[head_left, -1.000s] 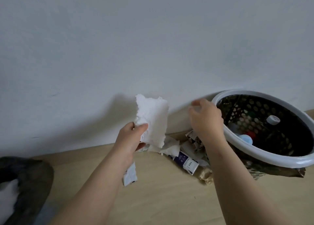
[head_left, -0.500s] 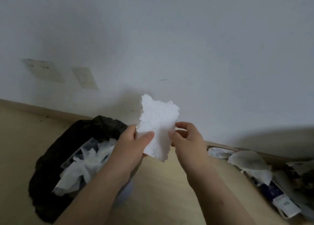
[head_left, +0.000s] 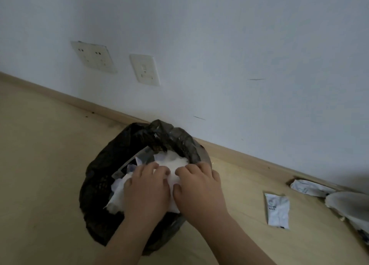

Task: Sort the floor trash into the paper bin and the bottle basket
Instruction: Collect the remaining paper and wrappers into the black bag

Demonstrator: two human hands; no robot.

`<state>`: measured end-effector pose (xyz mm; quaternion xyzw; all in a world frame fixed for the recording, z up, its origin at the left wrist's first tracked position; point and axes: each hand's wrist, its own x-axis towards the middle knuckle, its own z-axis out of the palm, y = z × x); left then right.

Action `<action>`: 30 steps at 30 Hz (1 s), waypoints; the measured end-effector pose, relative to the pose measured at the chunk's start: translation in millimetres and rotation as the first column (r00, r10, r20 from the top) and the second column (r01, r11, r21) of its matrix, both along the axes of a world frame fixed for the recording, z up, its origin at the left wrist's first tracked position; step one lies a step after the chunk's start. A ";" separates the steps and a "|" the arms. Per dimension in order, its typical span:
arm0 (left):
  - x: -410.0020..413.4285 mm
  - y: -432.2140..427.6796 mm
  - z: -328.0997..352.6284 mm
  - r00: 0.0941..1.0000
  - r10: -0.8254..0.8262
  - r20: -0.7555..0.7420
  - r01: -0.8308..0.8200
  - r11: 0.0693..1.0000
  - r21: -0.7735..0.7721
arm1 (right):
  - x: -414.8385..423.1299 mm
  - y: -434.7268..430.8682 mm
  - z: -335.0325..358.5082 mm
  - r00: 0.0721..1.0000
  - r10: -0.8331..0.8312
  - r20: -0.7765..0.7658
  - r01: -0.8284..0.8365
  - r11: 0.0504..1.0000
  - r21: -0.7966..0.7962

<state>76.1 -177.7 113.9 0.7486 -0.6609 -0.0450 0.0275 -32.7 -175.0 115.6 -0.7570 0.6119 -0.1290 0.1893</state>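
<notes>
Paper bin (head_left: 119,164), lined with a black plastic bag, sits on the pale wooden floor (head_left: 40,164) at the centre of the head view, close against the skirting board (head_left: 60,96). It is heaped with white paper (head_left: 176,161), which rises to the level of the bag's rim.

Both hands are over the bin's mouth, palms down and side by side. The left hand (head_left: 146,190) lies flat on the paper at about 7 o'clock of the opening, its fingers spread a little and bent at the tips. The right hand (head_left: 199,188) lies at about 4 o'clock, fingers likewise laid out on the paper, with its outer edge over the bag's rim. Neither hand pinches anything; both press on the heap. The thumbs nearly meet between them.

On the floor at 3 o'clock from the bin, well apart from it, lies a flat white sachet (head_left: 277,210) with small print. Farther out at 3 o'clock, along the skirting board, lies a crumpled white wrapper (head_left: 311,187), and just beside that a pile of white scraps (head_left: 347,202) runs out of the view.

On the white wall (head_left: 239,44) at 11 o'clock are a socket plate (head_left: 93,56) and, beside it, a smaller wall plate (head_left: 144,69).
</notes>
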 end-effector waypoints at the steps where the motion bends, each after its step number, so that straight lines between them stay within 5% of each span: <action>1: -1.9 -1.3 -5.9 1.000 -0.008 0.015 0.007 0.998 0.059 | -0.4 0.1 -1.6 1.000 -0.005 -0.005 0.005 0.999 -0.052; 7: -9.4 -7.0 -6.9 0.993 -0.041 0.112 0.028 0.993 0.114 | -24.9 2.9 -0.1 0.997 0.043 0.067 -0.040 0.998 -0.039; 10: -23.9 -11.2 9.9 0.991 -0.103 0.081 0.113 0.984 -0.140 | -49.1 5.6 4.9 0.983 -0.059 0.175 0.077 0.992 -0.099; 12: -47.3 -16.6 17.7 0.956 -0.279 0.088 0.291 0.879 -0.378 | -72.3 8.6 6.1 0.961 -0.147 0.235 0.173 0.981 -0.091; 14: -82.0 -24.1 25.6 0.888 -0.454 0.076 0.438 0.783 -0.441 | -101.2 11.1 4.5 0.930 -0.242 0.276 0.268 0.961 -0.062; 17: -153.8 -24.5 26.9 0.754 -0.647 -0.118 0.604 0.752 -0.263 | -155.8 24.4 -8.6 0.857 -0.423 0.295 0.437 0.899 0.021; 20: -216.2 -18.4 -9.0 0.738 -0.600 -0.310 0.629 0.777 -0.005 | -210.5 49.4 -29.4 0.705 -0.623 0.339 0.637 0.766 0.085; 23: -259.6 7.2 -53.4 0.739 -0.500 -0.451 0.620 0.767 0.166 | -254.6 84.4 -55.7 0.610 -0.766 0.204 0.745 0.642 0.181; 30: -301.0 89.9 -142.0 0.719 -0.577 -0.388 0.695 0.581 0.424 | -320.0 156.6 -107.2 0.397 -0.917 -0.050 0.902 0.379 0.208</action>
